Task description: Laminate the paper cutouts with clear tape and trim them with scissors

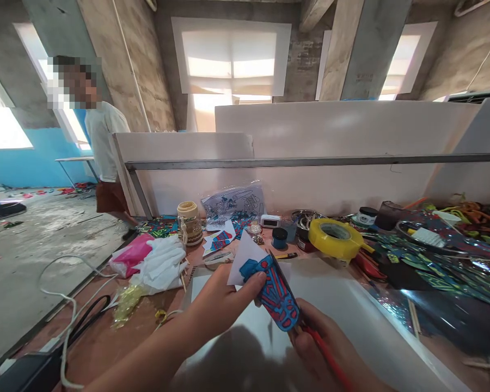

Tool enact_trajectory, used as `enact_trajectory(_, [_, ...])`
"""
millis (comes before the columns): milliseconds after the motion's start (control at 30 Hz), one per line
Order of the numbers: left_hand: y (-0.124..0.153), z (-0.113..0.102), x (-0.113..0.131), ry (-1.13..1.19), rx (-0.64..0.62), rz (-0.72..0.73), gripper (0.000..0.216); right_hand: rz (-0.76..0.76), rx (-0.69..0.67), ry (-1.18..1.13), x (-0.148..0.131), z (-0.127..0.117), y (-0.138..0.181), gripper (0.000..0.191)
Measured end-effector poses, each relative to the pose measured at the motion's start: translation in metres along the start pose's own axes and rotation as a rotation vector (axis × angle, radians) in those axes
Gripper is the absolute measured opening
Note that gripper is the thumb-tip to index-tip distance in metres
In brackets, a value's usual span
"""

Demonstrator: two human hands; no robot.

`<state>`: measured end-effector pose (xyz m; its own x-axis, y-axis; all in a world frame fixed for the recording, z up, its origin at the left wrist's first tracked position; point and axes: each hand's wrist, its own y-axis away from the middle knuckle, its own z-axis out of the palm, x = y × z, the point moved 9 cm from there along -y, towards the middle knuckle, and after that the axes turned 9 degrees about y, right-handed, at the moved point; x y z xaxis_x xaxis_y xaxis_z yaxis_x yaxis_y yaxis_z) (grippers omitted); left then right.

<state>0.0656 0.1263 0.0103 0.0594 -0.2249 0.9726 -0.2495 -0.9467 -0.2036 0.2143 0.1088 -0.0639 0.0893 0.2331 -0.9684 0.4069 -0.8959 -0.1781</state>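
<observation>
My left hand (237,294) pinches a piece of white paper (245,253) that bears a blue and red painted figure (278,296). My right hand (322,340) is closed round the red handles of a pair of scissors (320,345). One dark blade of the scissors lies along the right edge of the painted figure, pointing up and away from me. Both hands are above a pale sheet (335,288) on the table. Behind them lies another paper piece (220,241) with a similar blue and red pattern.
Yellow tape (351,245), a dark blue jar (280,238), a carved pot (190,223) and a line drawing (234,204) stand toward the back. White gloves (163,261) lie left, near a cable (71,310). Green painted strips (428,267) cover the right. A person (108,141) is at far left.
</observation>
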Motion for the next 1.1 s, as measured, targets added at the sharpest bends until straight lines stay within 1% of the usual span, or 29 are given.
enact_trajectory(67, [0.000,0.000,0.000,0.009,-0.001,0.003,0.035,-0.006,-0.025,0.026,0.003,0.000,-0.001,0.064])
enact_trajectory(167, [0.000,0.000,0.001,0.011,-0.002,0.023,0.034,-0.062,-0.066,0.099,0.004,-0.001,-0.003,0.063])
enact_trajectory(300, [0.000,0.001,0.003,0.032,-0.021,0.025,0.034,-0.065,-0.093,0.076,0.004,0.001,-0.004,0.063])
enact_trajectory(400, [0.000,0.000,0.007,-0.012,-0.005,0.030,0.033,-0.037,-0.067,0.031,0.001,0.002,-0.002,0.062])
enact_trajectory(500, [0.000,0.000,0.012,-0.059,-0.006,0.023,0.032,0.039,-0.023,-0.050,0.003,0.002,0.000,0.060])
enact_trajectory(567, [0.001,0.000,0.014,-0.067,-0.013,0.015,0.031,0.081,-0.021,-0.083,0.006,0.003,0.000,0.061])
enact_trajectory(667, [0.001,0.001,0.012,-0.033,-0.015,-0.001,0.031,0.053,-0.041,-0.067,0.007,0.004,-0.001,0.063])
enact_trajectory(800, [0.000,-0.001,0.003,-0.007,0.015,-0.018,0.032,0.014,-0.057,-0.026,0.008,0.002,-0.003,0.063])
enact_trajectory(967, [-0.002,-0.005,0.004,-0.029,0.022,0.071,0.032,0.076,-0.046,-0.013,0.001,0.003,0.000,0.067])
enact_trajectory(1100, [-0.004,-0.017,0.009,-0.048,0.075,0.103,0.028,0.096,-0.045,-0.015,-0.001,0.005,0.004,0.072])
